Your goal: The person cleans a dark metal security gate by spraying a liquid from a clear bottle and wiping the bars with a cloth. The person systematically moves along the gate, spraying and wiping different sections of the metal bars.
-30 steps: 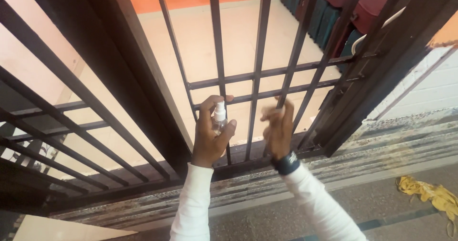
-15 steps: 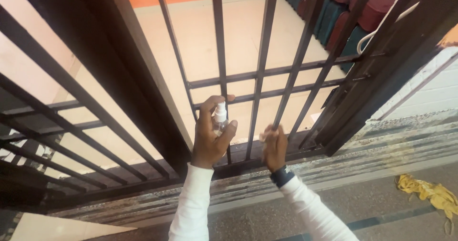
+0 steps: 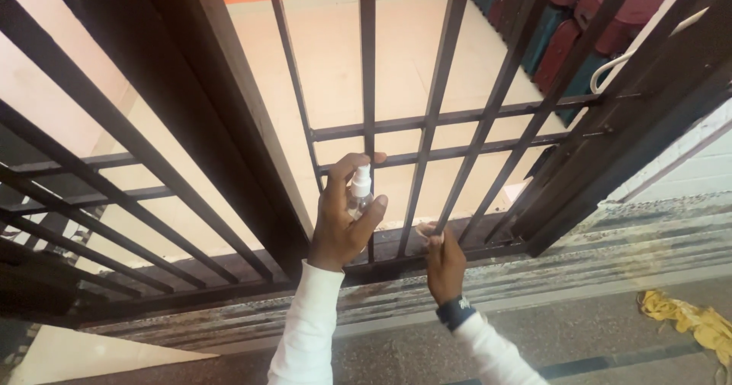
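Lowered, right hand (image 3: 444,261) rubs gate bar (image 3: 427,141); left hand (image 3: 341,221) grips spray bottle (image 3: 360,189).

Mostly hidden inside the left hand (image 3: 345,221): a small clear spray bottle (image 3: 360,190), only its white top and a sliver of body showing. Pinched at the fingertips of the right hand (image 3: 444,261): something pale (image 3: 424,230), too small to tell, cloth or paper. Cut off by the bottom edge: both white sleeves below the forearm. Cropped at the right edge: a yellow rag (image 3: 690,320) on the floor. Chopped by the top edge and crossed by the gate bars (image 3: 436,118): dark red and teal suitcases (image 3: 568,30), count unclear.
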